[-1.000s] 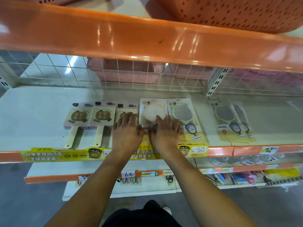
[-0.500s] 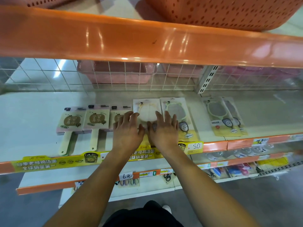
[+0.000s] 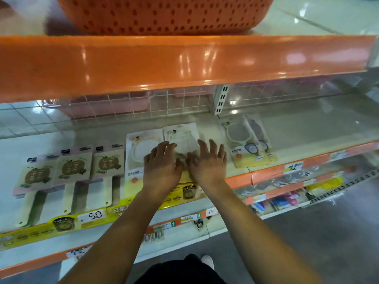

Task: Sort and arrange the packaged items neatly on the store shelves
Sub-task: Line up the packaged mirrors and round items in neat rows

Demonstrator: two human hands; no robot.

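Packaged hand mirrors lie flat in a row on the white shelf [image 3: 307, 130]. My left hand [image 3: 162, 167] and my right hand [image 3: 208, 162] rest side by side, fingers spread, on a green-rimmed mirror pack [image 3: 181, 136] in the middle. A cream-rimmed mirror pack [image 3: 141, 152] lies just left of it, partly under my left hand. Two overlapping mirror packs [image 3: 246, 140] lie to the right, apart from my hands. Three brown-and-pink carded paddle mirrors [image 3: 71, 167] lie at the left.
An orange shelf lip [image 3: 184, 62] overhangs above, with an orange perforated basket [image 3: 164, 15] on top. A wire grid [image 3: 143, 105] backs the shelf. Lower shelves [image 3: 287, 193] hold small goods behind price strips. A yellow advert strip [image 3: 82, 220] runs along the front edge.
Both hands have shifted to the right, from the cream-rimmed pack onto the green-rimmed one. The view has swung right and tilted.
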